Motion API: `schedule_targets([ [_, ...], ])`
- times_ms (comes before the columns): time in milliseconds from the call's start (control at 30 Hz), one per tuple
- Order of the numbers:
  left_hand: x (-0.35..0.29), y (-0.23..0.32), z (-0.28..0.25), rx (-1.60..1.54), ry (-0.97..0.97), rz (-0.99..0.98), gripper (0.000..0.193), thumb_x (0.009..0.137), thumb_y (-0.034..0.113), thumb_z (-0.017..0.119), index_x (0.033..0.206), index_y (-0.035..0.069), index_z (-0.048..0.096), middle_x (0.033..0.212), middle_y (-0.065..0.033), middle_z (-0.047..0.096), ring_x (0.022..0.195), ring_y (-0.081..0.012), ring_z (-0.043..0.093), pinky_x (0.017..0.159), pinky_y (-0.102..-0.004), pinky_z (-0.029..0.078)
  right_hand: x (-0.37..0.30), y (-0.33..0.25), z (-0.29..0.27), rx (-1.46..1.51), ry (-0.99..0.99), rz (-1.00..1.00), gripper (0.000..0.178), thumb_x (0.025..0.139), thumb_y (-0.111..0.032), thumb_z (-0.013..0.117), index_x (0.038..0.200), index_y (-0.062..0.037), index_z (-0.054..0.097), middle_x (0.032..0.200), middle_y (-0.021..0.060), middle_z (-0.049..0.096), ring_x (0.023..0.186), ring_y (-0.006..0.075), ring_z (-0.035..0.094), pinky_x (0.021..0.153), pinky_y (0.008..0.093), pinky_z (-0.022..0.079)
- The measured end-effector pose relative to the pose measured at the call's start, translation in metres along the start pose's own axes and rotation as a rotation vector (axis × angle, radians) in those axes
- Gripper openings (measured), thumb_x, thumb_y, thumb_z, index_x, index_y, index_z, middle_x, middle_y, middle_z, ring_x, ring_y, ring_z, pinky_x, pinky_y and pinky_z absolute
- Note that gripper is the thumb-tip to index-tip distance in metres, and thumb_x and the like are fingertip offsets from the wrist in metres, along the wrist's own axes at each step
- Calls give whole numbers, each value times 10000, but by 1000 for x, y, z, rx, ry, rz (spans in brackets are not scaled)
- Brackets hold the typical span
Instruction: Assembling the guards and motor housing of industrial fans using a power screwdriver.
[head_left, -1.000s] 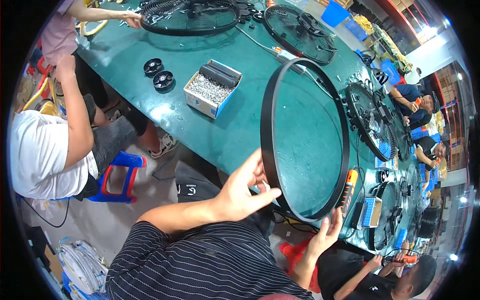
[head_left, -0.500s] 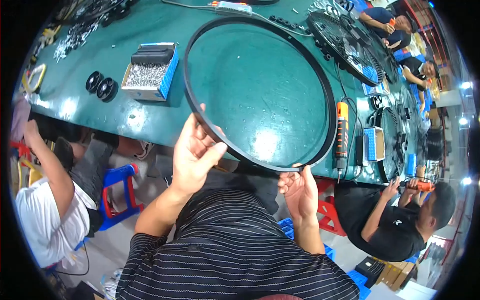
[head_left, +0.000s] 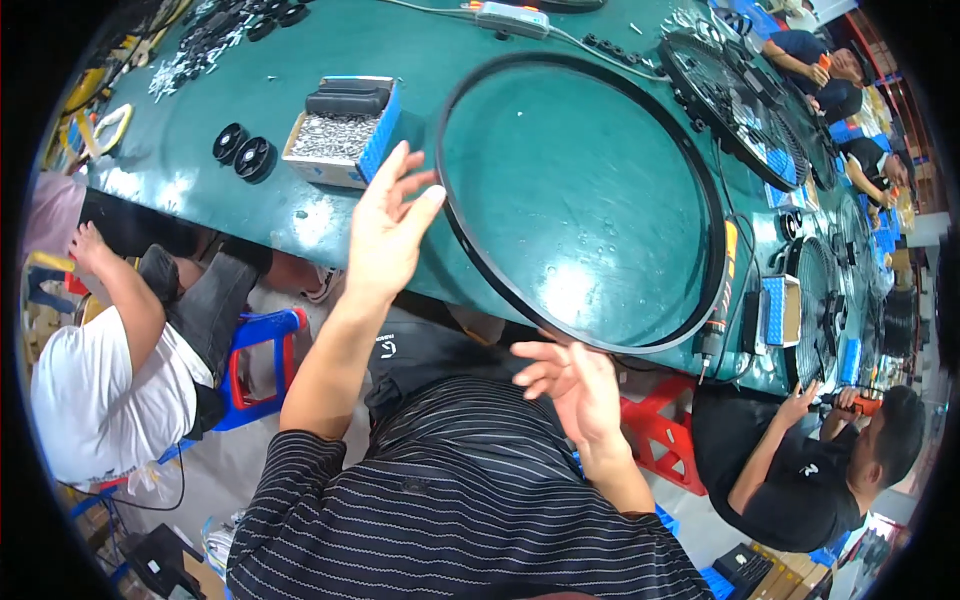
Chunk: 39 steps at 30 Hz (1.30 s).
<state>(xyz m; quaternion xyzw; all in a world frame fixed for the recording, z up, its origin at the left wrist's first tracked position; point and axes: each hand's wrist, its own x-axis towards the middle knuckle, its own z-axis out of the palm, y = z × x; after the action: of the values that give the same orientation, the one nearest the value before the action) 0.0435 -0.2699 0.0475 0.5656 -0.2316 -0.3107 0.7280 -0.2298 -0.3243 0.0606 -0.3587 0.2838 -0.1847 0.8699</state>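
A large, thin black ring (head_left: 718,235) lies on the green worktable, its near edge reaching the table's front edge. My left hand (head_left: 388,235) is raised beside the ring's left rim, fingers spread, holding nothing; its thumb tip comes close to the rim, and whether they touch I cannot tell. Just below the near rim is my right hand (head_left: 580,390), fingers loosely apart and nothing in them. An orange and black electric screwdriver (head_left: 714,320) lies against the ring's right side, partly hidden by it.
Left of the ring stands a blue box of small screws (head_left: 340,138), a black piece on top. Two black round parts (head_left: 243,152) sit farther left. Black fan grilles (head_left: 735,110) and a cable fill the right. People sit on both sides, near a red stool (head_left: 660,440).
Both hands have let go of the ring, which now rests on the table. My left hand has risen off its rim, and my right hand has drawn slightly down and left with fingers opening.
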Motion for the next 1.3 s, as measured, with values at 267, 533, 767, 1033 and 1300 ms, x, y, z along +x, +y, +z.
schedule_targets([
  [267,-42,-7,-10,770,124,409,636,887,142,687,1445,-41,442,1426,-225,508,1369,-345,449,1150,-471,319,-19,-27,-11,-1048,-70,-611,342,832,-57,736,1148,38,644,1097,191,703,938,290,708,821,378,563],
  [533,-54,-11,7,1109,-70,519,907,774,524,755,1325,-149,498,1345,-270,536,1392,-450,352,1174,-624,141,4,-35,-47,-1763,215,-906,316,647,-87,853,892,-55,656,891,95,668,878,289,648,908,454,490],
  [767,-49,-13,-2,1067,-32,450,954,741,458,810,1380,-149,444,1384,-280,514,1417,-445,341,1195,-589,130,26,-6,-13,-1690,192,-1031,281,633,-66,879,784,-40,643,745,92,647,680,277,645,618,370,526],
  [1033,-33,-24,0,871,49,442,722,768,295,741,1290,-149,515,1336,-292,549,1382,-439,389,1196,-580,180,38,14,4,-1686,166,-1043,296,656,-40,882,817,-23,635,748,97,651,685,286,654,635,362,552],
  [1300,13,-15,-21,842,105,505,577,724,156,685,1225,-113,588,1245,-258,629,1254,-395,545,1156,-520,315,54,2,60,-1847,-25,-843,395,690,-111,859,1002,10,651,1027,160,667,979,360,645,864,479,532],
])
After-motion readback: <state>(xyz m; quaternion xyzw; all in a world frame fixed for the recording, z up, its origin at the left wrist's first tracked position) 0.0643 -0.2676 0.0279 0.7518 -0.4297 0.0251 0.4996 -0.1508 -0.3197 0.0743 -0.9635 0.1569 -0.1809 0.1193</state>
